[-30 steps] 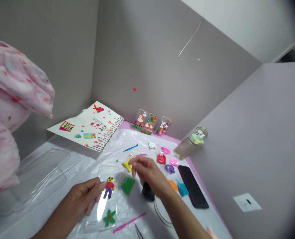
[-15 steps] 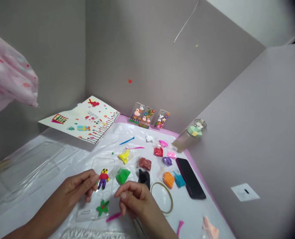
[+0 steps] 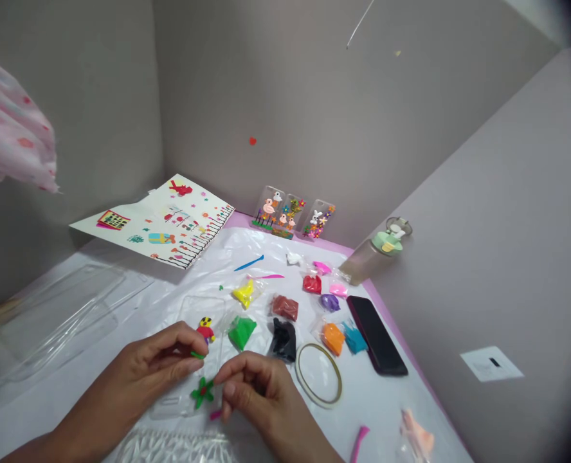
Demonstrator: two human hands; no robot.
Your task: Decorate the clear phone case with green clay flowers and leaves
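My left hand pinches a small piece of green modelling clay between thumb and fingertips. It hovers over a clear phone case lying on the white sheet. On the case are a clay figure with a yellow head and red top, partly covered by my left fingers, and a green clay flower with a red centre. Just right of the flower, my right hand has its fingers curled and thumb close to the index finger; whether anything tiny is between them is hidden. A pink tool lies partly under it.
Bagged clay lumps, among them green, black and orange, lie beyond my hands. A tape ring, a phone and a bottle are rightward. Decorated cases lean at the wall; a drawing book stands left.
My left hand has come lower and rightward across the figure, and the green clay piece now shows more clearly in its fingertips. My right hand has moved slightly nearer the flower. The view has shifted a little.
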